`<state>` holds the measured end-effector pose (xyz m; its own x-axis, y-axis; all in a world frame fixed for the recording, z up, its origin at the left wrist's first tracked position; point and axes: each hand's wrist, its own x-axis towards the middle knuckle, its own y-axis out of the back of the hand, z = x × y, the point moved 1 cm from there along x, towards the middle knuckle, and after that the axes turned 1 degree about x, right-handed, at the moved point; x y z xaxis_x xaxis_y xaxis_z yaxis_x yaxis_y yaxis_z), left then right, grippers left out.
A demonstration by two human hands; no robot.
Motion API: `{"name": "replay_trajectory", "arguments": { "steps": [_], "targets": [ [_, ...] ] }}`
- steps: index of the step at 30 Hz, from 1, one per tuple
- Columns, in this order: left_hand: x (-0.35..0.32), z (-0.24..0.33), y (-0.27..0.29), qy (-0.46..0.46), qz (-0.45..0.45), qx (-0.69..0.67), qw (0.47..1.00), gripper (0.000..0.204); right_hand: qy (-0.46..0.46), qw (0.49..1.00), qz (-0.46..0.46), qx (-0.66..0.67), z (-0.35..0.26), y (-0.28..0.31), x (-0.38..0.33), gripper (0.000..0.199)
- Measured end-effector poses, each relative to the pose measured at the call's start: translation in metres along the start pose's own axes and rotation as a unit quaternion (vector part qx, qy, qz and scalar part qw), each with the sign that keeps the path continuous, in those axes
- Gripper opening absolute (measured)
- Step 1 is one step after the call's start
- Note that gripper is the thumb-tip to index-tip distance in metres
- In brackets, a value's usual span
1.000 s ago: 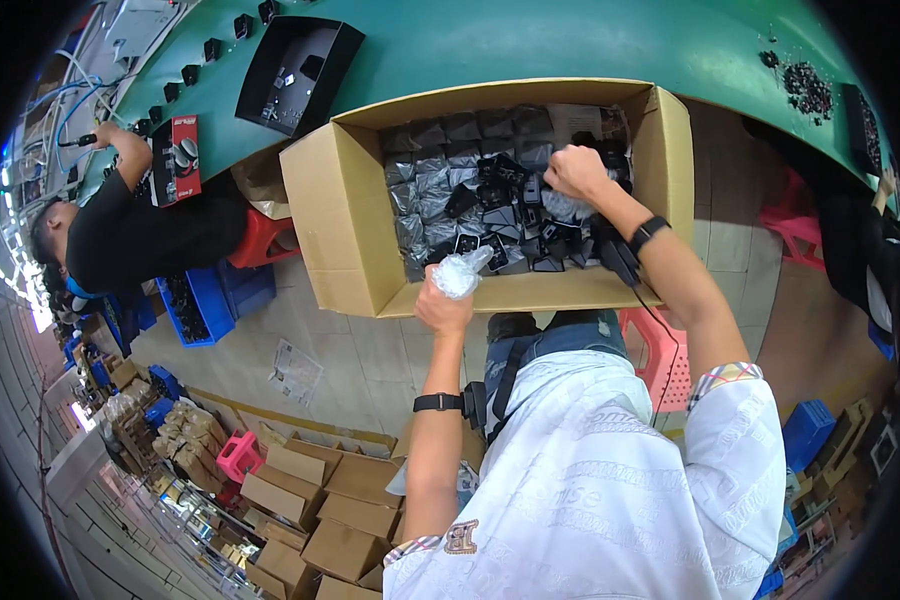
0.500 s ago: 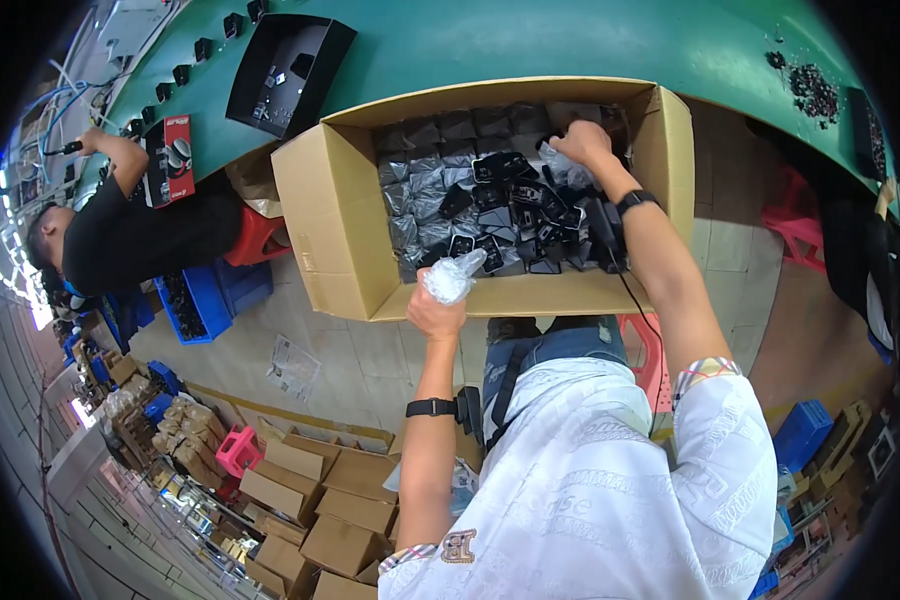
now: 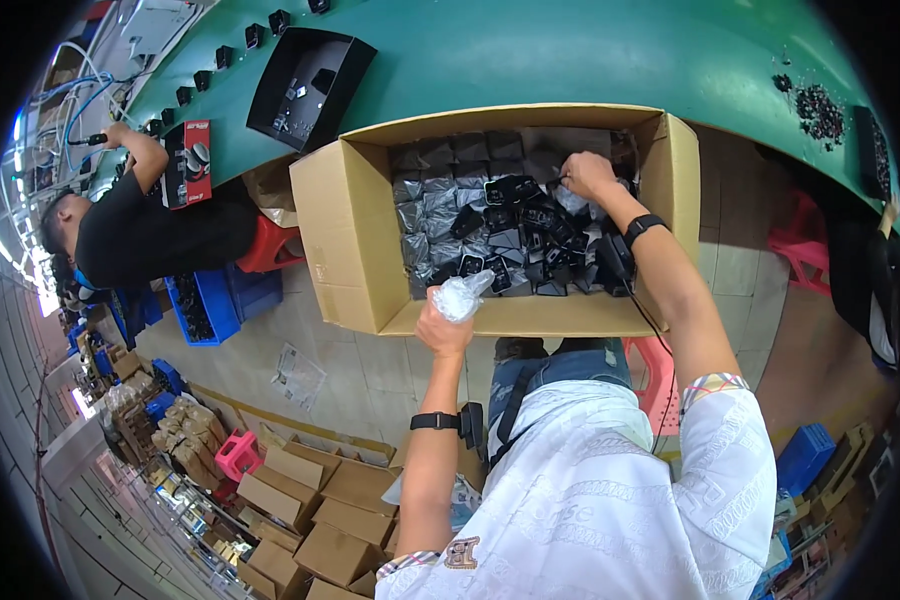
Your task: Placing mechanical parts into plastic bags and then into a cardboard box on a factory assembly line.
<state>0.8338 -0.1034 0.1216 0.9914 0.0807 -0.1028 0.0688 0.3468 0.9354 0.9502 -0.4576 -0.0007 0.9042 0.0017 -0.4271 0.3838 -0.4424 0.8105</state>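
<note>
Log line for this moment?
left hand: holds clear plastic bag | right hand: in cardboard box, on black parts

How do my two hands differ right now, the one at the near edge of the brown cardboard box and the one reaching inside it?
The left hand sits at the near rim of the brown cardboard box, clutching a crumpled clear plastic bag. The right hand reaches deep to the far side, fingers down among the small black parts; what it grips is unclear. Both wrists wear black bands.
</note>
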Motion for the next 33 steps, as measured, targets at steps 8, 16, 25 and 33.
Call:
{"name": "replay_trajectory", "arguments": {
  "steps": [8, 16, 25, 33],
  "targets": [
    [0.001, -0.003, -0.002, -0.001, -0.001, 0.0, 1.0, 0.042, 0.033, 0.997, -0.073, -0.014, -0.021, -0.002, -0.022, 0.022],
    [0.0, 0.001, 0.002, 0.005, 0.014, -0.028, 1.0, 0.04, 0.052, 0.976, 0.165, 0.134, -0.051, -0.007, -0.098, 0.025],
    [0.002, -0.004, -0.004, 0.019, 0.017, -0.036, 0.999, 0.04, 0.052, 0.698, 0.006, 0.714, -0.048, 0.018, -0.17, 0.024],
    [0.008, 0.015, -0.001, -0.029, -0.155, -0.482, 0.862, 0.071, -0.022, 0.677, -0.064, 0.733, -0.078, 0.056, -0.202, 0.026]
  ]
}}
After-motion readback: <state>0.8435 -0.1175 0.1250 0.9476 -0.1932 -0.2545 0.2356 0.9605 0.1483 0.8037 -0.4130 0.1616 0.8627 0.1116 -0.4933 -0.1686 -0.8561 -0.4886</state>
